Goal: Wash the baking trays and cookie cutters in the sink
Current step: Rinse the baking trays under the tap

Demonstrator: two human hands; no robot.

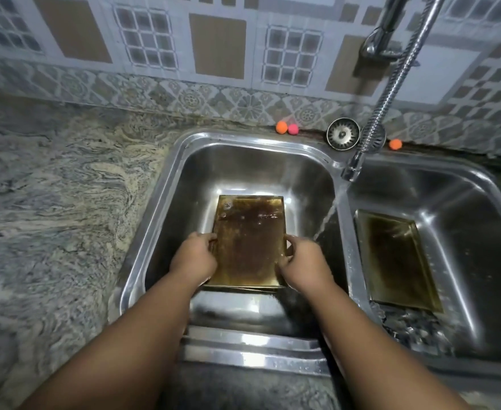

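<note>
A brown, stained baking tray (pixel 249 241) lies in the left basin of a steel double sink (pixel 166 202). My left hand (pixel 194 257) grips its left edge and my right hand (pixel 298 261) grips its right edge, fingers curled over the rim. A second stained tray (pixel 394 258) rests in the right basin, holding murky water. Water runs from the flexible tap (pixel 352 167) onto the divider between the basins. No cookie cutters show.
A marbled stone counter (pixel 51 202) stretches to the left. Behind the sink rim sit a metal drain strainer (pixel 343 133), two small balls, orange (pixel 281 126) and pink (pixel 293 129), and another orange ball (pixel 395 144). A tiled wall stands behind.
</note>
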